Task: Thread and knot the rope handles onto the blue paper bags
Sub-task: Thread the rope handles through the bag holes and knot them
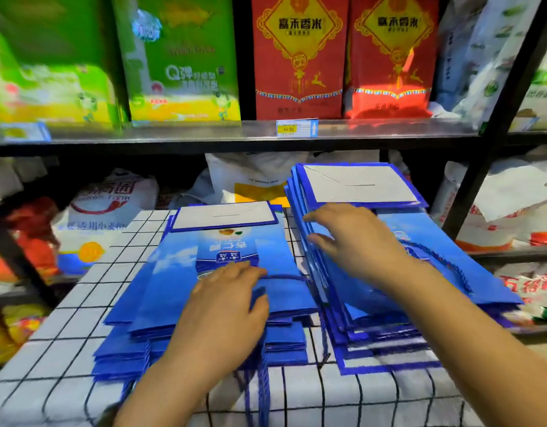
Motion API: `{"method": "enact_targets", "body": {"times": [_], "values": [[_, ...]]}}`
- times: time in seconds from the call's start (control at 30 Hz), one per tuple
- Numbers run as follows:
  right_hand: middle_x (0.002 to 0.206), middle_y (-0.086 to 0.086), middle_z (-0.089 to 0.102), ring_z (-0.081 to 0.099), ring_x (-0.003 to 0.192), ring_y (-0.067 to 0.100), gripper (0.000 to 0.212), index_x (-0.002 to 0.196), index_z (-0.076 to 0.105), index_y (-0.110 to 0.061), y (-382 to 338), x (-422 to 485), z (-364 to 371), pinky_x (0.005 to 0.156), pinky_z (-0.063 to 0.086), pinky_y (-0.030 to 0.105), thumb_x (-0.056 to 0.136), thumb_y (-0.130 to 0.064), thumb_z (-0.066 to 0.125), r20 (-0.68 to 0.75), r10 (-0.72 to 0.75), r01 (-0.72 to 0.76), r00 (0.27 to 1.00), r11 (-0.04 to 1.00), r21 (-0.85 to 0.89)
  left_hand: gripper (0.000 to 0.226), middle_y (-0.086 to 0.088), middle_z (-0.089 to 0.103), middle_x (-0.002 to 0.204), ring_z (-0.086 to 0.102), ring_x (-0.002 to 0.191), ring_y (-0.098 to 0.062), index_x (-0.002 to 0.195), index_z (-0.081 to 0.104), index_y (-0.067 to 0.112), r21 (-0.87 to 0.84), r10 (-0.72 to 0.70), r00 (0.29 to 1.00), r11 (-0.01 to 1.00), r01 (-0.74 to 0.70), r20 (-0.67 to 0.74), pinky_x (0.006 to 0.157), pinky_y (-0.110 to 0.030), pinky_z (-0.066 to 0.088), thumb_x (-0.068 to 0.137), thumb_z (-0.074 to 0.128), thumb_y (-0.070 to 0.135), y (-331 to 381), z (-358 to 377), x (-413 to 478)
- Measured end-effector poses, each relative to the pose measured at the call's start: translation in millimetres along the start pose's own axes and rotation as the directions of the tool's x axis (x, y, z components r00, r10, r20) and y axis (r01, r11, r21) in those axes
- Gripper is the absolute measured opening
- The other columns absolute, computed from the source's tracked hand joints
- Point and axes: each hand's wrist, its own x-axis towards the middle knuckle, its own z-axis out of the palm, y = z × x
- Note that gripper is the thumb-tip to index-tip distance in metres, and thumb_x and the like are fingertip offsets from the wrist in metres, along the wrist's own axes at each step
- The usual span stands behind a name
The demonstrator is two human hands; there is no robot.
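Observation:
Two stacks of flat blue paper bags lie on a checked tablecloth. My left hand [226, 306] lies on top of the left stack [179, 272], its thumb curled over the near edge of the top bag, next to a blue rope handle [284, 277]. My right hand [355, 238] rests with straight fingers on the taller right stack [420, 238], fingertips at its left edge. A blue rope handle [441, 260] shows on the top right bag. More blue ropes [263, 392] hang off the table's near edge.
The table with the white, black-gridded cloth [65, 359] stands in front of dark shop shelves. Green and red rice boxes [300, 57] fill the upper shelf; white sacks [108, 204] crowd the lower one. A dark shelf post [481, 180] rises at the right.

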Motion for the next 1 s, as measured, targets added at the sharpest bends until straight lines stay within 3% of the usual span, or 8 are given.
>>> {"method": "enact_targets", "body": {"times": [0.13, 0.3, 0.43, 0.57, 0.67, 0.73, 0.9, 1.0], "values": [[0.123, 0.004, 0.053, 0.05, 0.114, 0.027, 0.031, 0.122, 0.051, -0.019, -45.4, -16.6, 21.2, 0.086, 0.043, 0.036, 0.094, -0.029, 0.044, 0.254, -0.036, 0.036, 0.967, 0.999, 0.005, 0.051, 0.008, 0.021, 0.151, 0.018, 0.14, -0.016, 0.141, 0.024, 0.034, 0.197, -0.145, 0.989, 0.971, 0.137, 0.03, 0.115, -0.035, 0.016, 0.094, 0.026, 0.053, -26.0, 5.0, -12.4], [0.116, 0.008, 0.05, 0.052, 0.106, 0.028, 0.034, 0.115, 0.049, -0.012, -61.6, -29.9, 36.3, 0.065, 0.031, 0.031, 0.084, 0.001, 0.043, 0.294, 0.039, -0.018, 0.955, 0.997, -0.072, 0.057, 0.011, 0.014, 0.154, 0.01, 0.143, -0.011, 0.143, 0.019, 0.036, 0.191, -0.157, 0.988, 0.97, 0.151, 0.014, 0.115, -0.032, 0.007, 0.091, 0.02, 0.06, -39.6, 7.8, -26.9], [0.109, 0.002, 0.053, 0.054, 0.097, 0.027, 0.033, 0.115, 0.048, -0.018, -63.9, -31.5, 29.9, 0.072, 0.043, 0.034, 0.088, -0.001, 0.039, 0.268, 0.08, -0.122, 0.96, 0.982, 0.144, 0.066, 0.015, 0.015, 0.153, 0.01, 0.142, -0.008, 0.139, 0.025, 0.042, 0.172, -0.166, 0.986, 0.971, 0.165, -0.01, 0.114, -0.029, 0.006, 0.08, 0.01, 0.067, -49.8, 3.9, -34.2], [0.083, -0.001, 0.05, 0.057, 0.07, 0.025, 0.031, 0.088, 0.049, -0.029, -59.6, -21.0, 11.6, 0.056, 0.046, 0.033, 0.091, -0.001, 0.038, 0.26, 0.103, -0.241, 0.96, 0.776, 0.583, 0.032, 0.02, 0.033, 0.143, 0.022, 0.138, -0.005, 0.119, 0.051, 0.043, -0.094, -0.165, 0.983, 0.983, 0.158, -0.076, 0.113, -0.029, 0.009, 0.091, 0.04, 0.052, -50.3, -2.0, -37.8], [0.081, -0.001, 0.045, 0.055, 0.053, 0.013, 0.034, 0.086, 0.051, -0.03, -66.9, -11.8, 6.5, 0.047, 0.048, 0.025, 0.093, 0.001, 0.039, 0.288, 0.083, -0.282, 0.954, 0.571, 0.771, 0.025, 0.026, 0.057, 0.097, 0.052, 0.101, 0.002, 0.083, 0.065, 0.045, -0.397, -0.15, 0.956, 0.917, 0.04, -0.25, 0.092, -0.028, 0.039, 0.078, 0.043, 0.054, -38.8, -5.9, -37.0], [0.082, 0.001, 0.045, 0.053, 0.052, 0.011, 0.032, 0.089, 0.053, -0.028, -75.7, -5.3, 5.5, 0.046, 0.047, 0.02, 0.093, 0.001, 0.04, 0.283, 0.071, -0.282, 0.956, 0.477, 0.833, 0.027, 0.016, 0.058, 0.069, 0.053, 0.071, 0.0, 0.062, 0.063, 0.042, -0.502, -0.137, 0.973, 0.864, 0.026, -0.185, 0.07, -0.026, 0.04, 0.071, 0.045, 0.06, -28.3, -8.8, -33.5], [0.08, 0.003, 0.045, 0.051, 0.057, 0.016, 0.03, 0.085, 0.052, -0.023, -88.8, 8.8, 9.6, 0.043, 0.047, 0.02, 0.092, 0.004, 0.041, 0.285, 0.111, -0.306, 0.952, 0.378, 0.874, 0.035, 0.001, 0.048, 0.048, 0.044, 0.052, -0.014, 0.056, 0.056, 0.016, -0.36, -0.075, 0.997, 0.929, 0.083, 0.036, 0.056, -0.029, 0.039, 0.079, 0.062, 0.041, -19.1, -8.2, -13.8], [0.079, 0.0, 0.054, 0.058, 0.071, 0.019, 0.009, 0.086, 0.057, -0.021, -79.4, 6.0, 16.3, 0.064, 0.054, 0.033, 0.091, -0.015, 0.052, 0.17, 0.225, -0.274, 0.959, 0.601, 0.751, 0.034, 0.0, 0.062, 0.056, 0.053, 0.047, -0.01, 0.054, 0.055, 0.016, -0.573, -0.14, 0.986, 0.802, 0.17, 0.096, 0.052, -0.021, 0.045, 0.086, 0.06, 0.028, -24.4, -15.0, -7.7]]}}
